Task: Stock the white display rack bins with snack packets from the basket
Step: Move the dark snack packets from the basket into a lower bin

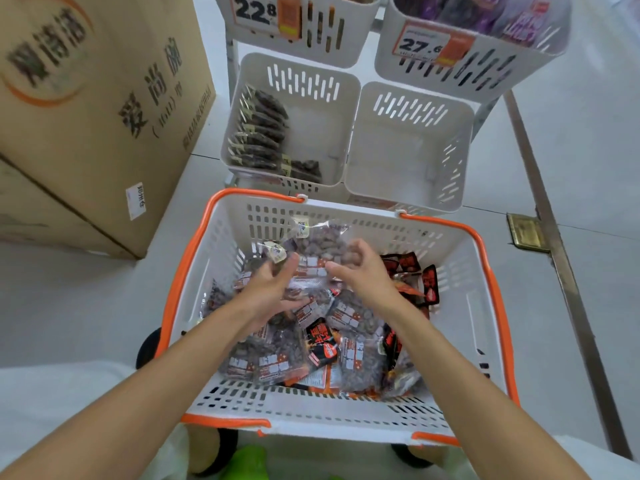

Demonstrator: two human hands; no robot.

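A white basket with orange rim (194, 271) sits on the floor and holds several snack packets (353, 358). Both hands are inside it. My left hand (273, 289) and my right hand (360, 271) together grip a clear packet of dark nuts (318, 244), lifted slightly above the pile. Beyond the basket the white rack's lower left bin (329, 109) holds several of the same dark packets (263, 133) stacked along its left side. The lower right bin (408, 150) has nothing in it.
A large cardboard box (93, 109) stands at the left of the rack. Upper bins with price tags 22.8 (256, 10) and 27.6 (420, 45) hold other goods. A metal floor rail (554, 244) runs along the right.
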